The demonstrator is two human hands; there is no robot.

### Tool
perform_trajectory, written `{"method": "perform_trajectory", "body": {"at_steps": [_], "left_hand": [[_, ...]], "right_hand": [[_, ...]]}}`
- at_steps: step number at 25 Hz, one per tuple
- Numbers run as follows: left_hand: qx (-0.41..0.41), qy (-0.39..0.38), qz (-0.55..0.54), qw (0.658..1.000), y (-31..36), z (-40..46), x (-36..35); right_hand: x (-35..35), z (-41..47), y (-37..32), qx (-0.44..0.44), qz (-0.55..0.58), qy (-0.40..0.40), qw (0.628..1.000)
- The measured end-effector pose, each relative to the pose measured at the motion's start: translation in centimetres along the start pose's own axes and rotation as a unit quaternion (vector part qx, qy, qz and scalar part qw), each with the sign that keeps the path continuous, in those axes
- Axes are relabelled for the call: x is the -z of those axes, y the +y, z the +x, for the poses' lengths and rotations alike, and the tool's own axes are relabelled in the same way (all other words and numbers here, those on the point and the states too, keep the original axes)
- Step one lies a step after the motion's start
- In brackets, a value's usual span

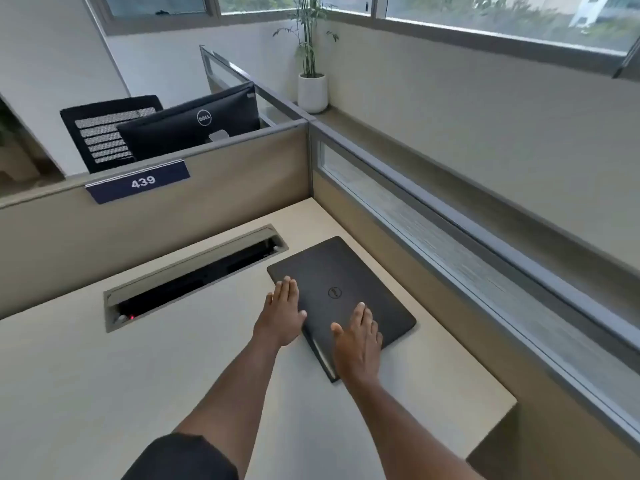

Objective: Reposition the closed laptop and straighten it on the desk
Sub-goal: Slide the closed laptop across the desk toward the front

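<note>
A closed black laptop (341, 282) lies on the beige desk (86, 375), near its back right corner, turned at an angle to the desk edges. My left hand (282, 313) lies flat with fingers together across the laptop's left edge, partly on the lid and partly over the desk. My right hand (358, 339) rests flat on the lid near its front corner, thumb spread out to the left. Neither hand curls around the laptop. The front corner of the laptop is hidden under my right hand.
A cable slot (194, 275) with its flap open runs across the desk left of the laptop. Cubicle partitions (207, 188) close the back and the right side. The desk's right edge (498, 420) ends near the partition. A monitor (194, 123) and potted plant (312, 88) stand beyond.
</note>
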State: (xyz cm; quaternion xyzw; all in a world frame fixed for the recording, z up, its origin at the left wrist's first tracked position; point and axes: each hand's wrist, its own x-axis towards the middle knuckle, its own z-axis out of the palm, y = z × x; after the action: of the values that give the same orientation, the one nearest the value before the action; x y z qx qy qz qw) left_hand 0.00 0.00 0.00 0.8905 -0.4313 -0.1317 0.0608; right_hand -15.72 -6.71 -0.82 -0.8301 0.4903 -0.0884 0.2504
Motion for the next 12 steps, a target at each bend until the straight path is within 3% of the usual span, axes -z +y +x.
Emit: {"method": "perform_trajectory", "body": {"at_steps": [7, 9, 12], "left_hand": [[-0.010, -0.053, 0.040, 0.998, -0.7, 3.6, -1.6], [-0.012, -0.057, 0.041, 0.997, -1.2, 5.1, -1.6], [-0.011, -0.054, 0.040, 0.998, -1.7, 6.9, -1.3]], "right_hand": [[-1.4, 0.2, 0.3, -0.260, 0.056, 0.045, 0.963], [-1.5, 1.2, -0.1, -0.345, 0.130, 0.056, 0.928], [-1.6, 3.0, -0.6, -0.467, 0.243, 0.077, 0.847]]}}
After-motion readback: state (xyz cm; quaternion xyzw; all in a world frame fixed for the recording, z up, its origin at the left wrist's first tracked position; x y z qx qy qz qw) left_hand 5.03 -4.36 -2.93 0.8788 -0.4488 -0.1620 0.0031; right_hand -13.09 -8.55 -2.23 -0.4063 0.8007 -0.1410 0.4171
